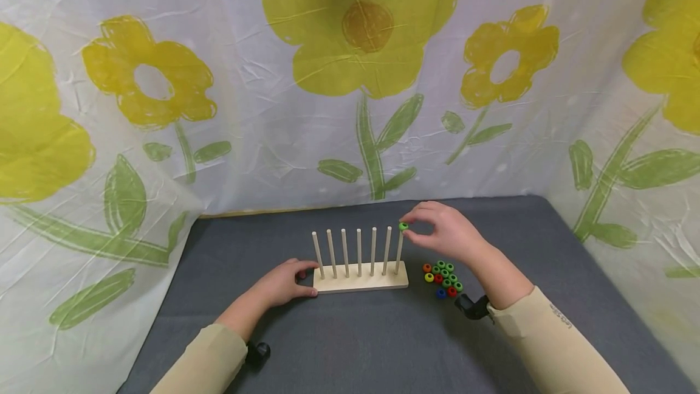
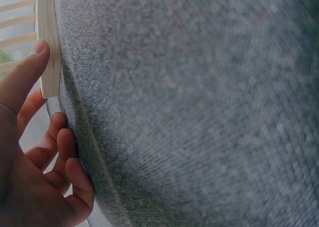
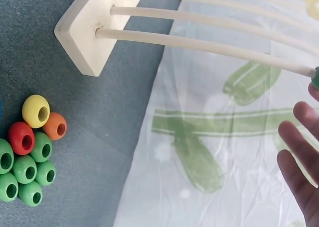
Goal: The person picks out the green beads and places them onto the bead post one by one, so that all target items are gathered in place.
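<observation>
A wooden peg stand [image 1: 361, 283] with several upright pegs stands on the dark cloth. My left hand [image 1: 281, 283] grips the left end of its base, and in the left wrist view the thumb [image 2: 41, 55] presses against the wood. At the top of the rightmost peg [image 3: 199, 45], my right hand [image 1: 451, 233] pinches a green bead [image 1: 403, 226] between thumb and forefinger. The right wrist view shows that bead [image 3: 315, 78] only in part, at the peg's tip; whether the peg has entered its hole I cannot tell. No beads show on the pegs.
Right of the stand lies a cluster of loose beads: several green beads [image 1: 446, 283], a yellow bead [image 3: 36, 111], an orange bead [image 3: 55, 126], red beads [image 1: 451, 292] and a blue bead [image 1: 440, 293]. A flower-printed curtain [image 1: 262, 157] hangs behind the cloth-covered table [image 1: 339, 345].
</observation>
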`<state>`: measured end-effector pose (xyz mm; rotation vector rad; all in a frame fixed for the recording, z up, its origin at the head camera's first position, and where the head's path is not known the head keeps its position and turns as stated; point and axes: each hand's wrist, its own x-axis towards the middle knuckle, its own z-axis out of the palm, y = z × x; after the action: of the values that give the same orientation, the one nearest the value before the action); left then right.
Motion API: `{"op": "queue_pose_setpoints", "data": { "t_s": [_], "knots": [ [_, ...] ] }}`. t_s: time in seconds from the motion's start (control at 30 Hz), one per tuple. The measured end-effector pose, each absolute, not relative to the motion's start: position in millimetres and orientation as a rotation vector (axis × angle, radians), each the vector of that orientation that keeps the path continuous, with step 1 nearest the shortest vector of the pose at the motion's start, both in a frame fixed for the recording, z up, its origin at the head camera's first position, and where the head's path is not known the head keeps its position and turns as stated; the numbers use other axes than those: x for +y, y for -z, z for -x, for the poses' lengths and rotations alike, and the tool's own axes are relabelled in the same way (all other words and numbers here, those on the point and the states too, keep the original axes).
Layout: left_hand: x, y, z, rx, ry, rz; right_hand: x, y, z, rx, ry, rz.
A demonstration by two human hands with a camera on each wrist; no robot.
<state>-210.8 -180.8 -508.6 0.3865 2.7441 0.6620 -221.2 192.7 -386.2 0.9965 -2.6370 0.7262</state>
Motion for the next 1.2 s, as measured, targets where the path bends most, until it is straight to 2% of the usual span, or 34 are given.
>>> {"op": "queue_pose_setpoints", "data": {
  "t_s": [1.2],
  "knots": [
    [-179,505,209,2.742,-0.655,-0.371,191,397,221,-2.725,-0.819,-0.956]
  ]
}}
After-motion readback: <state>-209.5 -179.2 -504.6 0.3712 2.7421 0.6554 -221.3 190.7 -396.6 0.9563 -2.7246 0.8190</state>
